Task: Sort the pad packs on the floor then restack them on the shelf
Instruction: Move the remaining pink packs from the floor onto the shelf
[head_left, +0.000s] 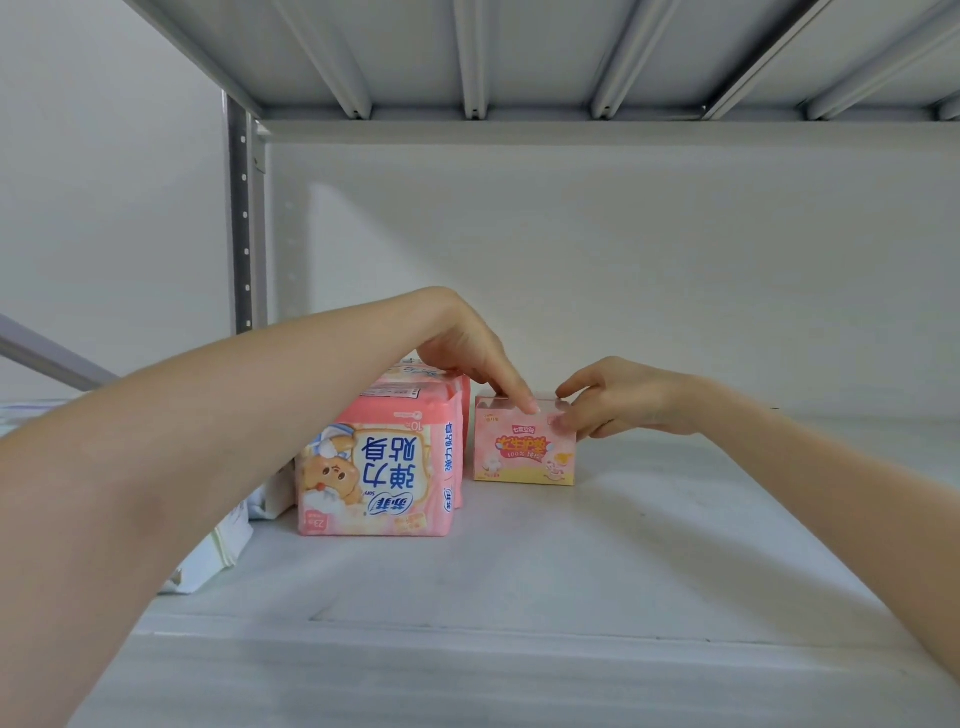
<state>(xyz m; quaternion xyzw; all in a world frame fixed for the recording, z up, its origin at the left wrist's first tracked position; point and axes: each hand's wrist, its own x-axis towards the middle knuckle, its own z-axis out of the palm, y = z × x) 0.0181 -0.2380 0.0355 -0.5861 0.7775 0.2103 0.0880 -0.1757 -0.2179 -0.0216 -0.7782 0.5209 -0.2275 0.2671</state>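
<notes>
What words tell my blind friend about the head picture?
Two hands hold a small pink box on a grey shelf: the left hand touches its top, the right hand pinches a top corner. A bigger pink pack stands beside it.

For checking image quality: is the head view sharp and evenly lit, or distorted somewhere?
Head view: soft even light, faint shadows beside the pink pack and small box; their print is sharp; wide-angle distortion stretches both forearms at the edges and splays the ribs overhead.
</notes>
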